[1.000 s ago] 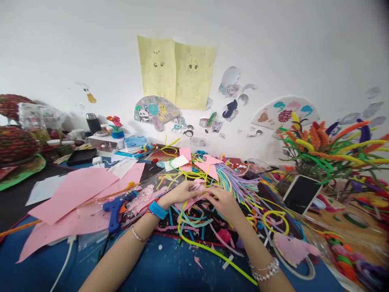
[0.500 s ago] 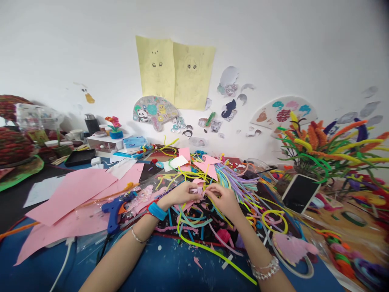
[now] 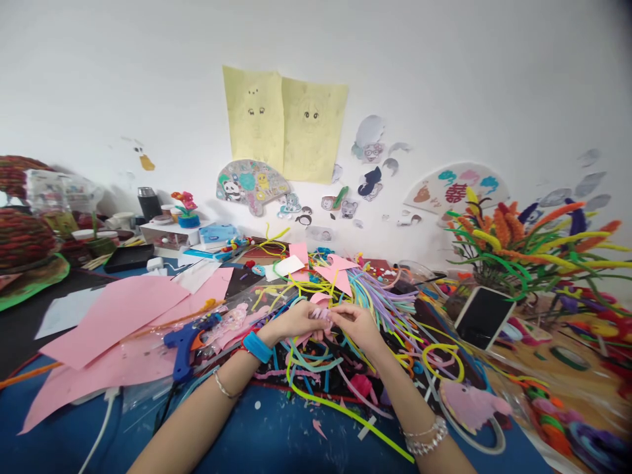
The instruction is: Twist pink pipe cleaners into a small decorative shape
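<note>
My left hand (image 3: 295,320) pinches a small pale lilac coil (image 3: 320,315), which looks like curled pipe cleaner. From the other side my right hand (image 3: 359,327) has thumb and fingers pressed together at the coil's right end. The fingers of both hands meet there and partly hide it. Just behind them lies a curled bit of pink paper (image 3: 320,299). Loose pipe cleaners (image 3: 380,289) in lilac, mint and yellow fan out beyond my right hand. A long yellow pipe cleaner (image 3: 345,411) runs toward the front edge below my hands.
At left, a blue glue gun (image 3: 184,349) lies by large pink sheets (image 3: 123,316). A phone (image 3: 484,317) leans against a vase of pipe-cleaner flowers (image 3: 513,243) at right. A pink fuzzy piece (image 3: 471,403) sits near my right forearm. A white cable (image 3: 105,421) crosses the front left.
My right fingers have closed in against the coil, where a yellow strand showed between the hands before. The coil is turned slightly and shows more plainly. The view has shifted slightly.
</note>
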### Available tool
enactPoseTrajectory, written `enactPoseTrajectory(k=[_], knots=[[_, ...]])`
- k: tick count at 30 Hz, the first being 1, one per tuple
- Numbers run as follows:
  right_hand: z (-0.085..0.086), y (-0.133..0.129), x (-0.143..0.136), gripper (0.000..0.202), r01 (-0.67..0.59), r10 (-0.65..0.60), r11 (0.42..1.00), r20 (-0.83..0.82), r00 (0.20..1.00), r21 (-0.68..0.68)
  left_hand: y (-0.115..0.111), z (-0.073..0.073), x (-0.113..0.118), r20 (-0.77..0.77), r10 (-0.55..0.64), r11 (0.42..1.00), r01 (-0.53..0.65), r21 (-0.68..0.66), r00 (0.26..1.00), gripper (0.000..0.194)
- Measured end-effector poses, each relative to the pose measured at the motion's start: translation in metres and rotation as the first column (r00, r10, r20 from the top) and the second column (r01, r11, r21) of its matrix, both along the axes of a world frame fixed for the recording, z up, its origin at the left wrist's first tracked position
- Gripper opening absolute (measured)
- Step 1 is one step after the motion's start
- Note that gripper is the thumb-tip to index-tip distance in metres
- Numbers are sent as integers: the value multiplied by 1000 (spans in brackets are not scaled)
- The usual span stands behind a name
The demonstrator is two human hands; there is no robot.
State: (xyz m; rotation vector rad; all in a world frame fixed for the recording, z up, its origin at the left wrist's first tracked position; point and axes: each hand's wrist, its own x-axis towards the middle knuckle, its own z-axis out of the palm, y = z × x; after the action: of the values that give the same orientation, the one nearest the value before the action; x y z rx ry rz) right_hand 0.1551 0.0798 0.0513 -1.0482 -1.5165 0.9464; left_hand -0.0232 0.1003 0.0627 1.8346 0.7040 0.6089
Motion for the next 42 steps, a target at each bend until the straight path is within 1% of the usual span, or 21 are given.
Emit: enactPoseTrajectory(k=[2, 4, 5, 7, 9, 10, 11, 15, 20, 22, 26, 30, 32, 36, 38, 40, 42], knots=[[-1, -1, -3, 23, 42, -43, 999, -48, 998, -17, -1, -3, 4, 1, 71, 995, -71, 74, 997, 38], [-2, -1, -6, 27, 79, -83, 996, -106, 991, -42, -3, -5, 9, 27, 159, 978, -161, 134, 987, 35], [-2, -1, -8, 30, 91, -98, 994, -136, 986, -55, -5, -5, 12, 37, 213, 959, -216, 185, 976, 33], [-4, -1, -10, 33, 101, -113, 992, -186, 976, -73, -8, -6, 15, 40, 314, 885, -308, 349, 948, 30], [-6, -1, -11, 33, 105, -121, 991, -221, 968, -82, -11, -6, 17, 19, 359, 803, -319, 503, 933, 27], [-7, -1, -12, 33, 110, -127, 990, -234, 964, -83, -12, -6, 18, 1, 355, 784, -299, 544, 935, 26], [-7, -1, -12, 31, 117, -134, 990, -243, 961, -83, -13, -5, 18, -17, 340, 786, -274, 554, 940, 25], [-7, -2, -12, 28, 128, -145, 989, -255, 956, -80, -15, -6, 15, -46, 286, 826, -222, 518, 957, 24], [-1, -2, -8, 31, 100, -124, 989, -253, 959, -106, -12, -3, 12, -77, 211, 892, -160, 422, 974, 41], [0, 0, -4, 32, 111, -138, 987, -261, 955, -117, -11, 1, 11, -30, 226, 898, -196, 394, 974, 37], [2, 5, 6, 34, 129, -163, 982, -276, 947, -138, -8, 10, 8, 131, 286, 895, -313, 317, 949, 32], [5, 3, 7, 31, 87, -130, 982, -271, 954, -165, -7, 15, 5, 190, 330, 872, -376, 314, 925, 25], [7, 1, 4, 30, 54, -101, 982, -265, 959, -179, -8, 15, 4, 207, 316, 882, -367, 297, 926, 24], [10, -3, -2, 33, -10, -41, 983, -271, 962, -183, -5, 10, 5, 234, 294, 921, -340, 188, 927, 35], [11, -4, -4, 36, -35, -16, 983, -277, 961, -178, -2, 7, 6, 241, 285, 936, -323, 137, 928, 37], [11, -4, -4, 35, -51, -1, 983, -283, 959, -175, 0, 5, 7, 255, 280, 950, -306, 68, 926, 36], [11, -3, -3, 33, -55, 0, 982, -295, 955, -179, 1, 3, 8, 277, 289, 955, -296, -16, 916, 30]])
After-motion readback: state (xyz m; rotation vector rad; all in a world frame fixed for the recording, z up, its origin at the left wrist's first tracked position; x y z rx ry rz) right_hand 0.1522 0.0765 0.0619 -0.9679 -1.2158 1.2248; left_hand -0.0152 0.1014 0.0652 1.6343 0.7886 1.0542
